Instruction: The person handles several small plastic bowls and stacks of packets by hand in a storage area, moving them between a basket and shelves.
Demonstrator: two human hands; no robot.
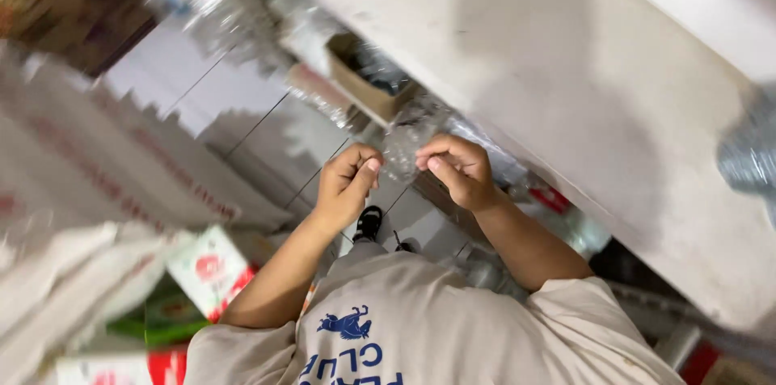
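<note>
Left hand (346, 183): closed in a pinch on the near edge of a clear plastic bag (404, 143).
Right hand (458, 171): pinched on the bag's other edge.
Bag: held between both hands, above the tiled floor (267, 138), near a cardboard box (368, 82).

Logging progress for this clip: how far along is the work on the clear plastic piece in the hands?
Done: cannot tell; nothing finished shows in this blurred view. In hand: the left hand and right hand both pinch a crumpled clear plastic piece between them, above the tiled floor. Possibly left: more clear plastic items lie by the open cardboard box along the white wall.
</note>
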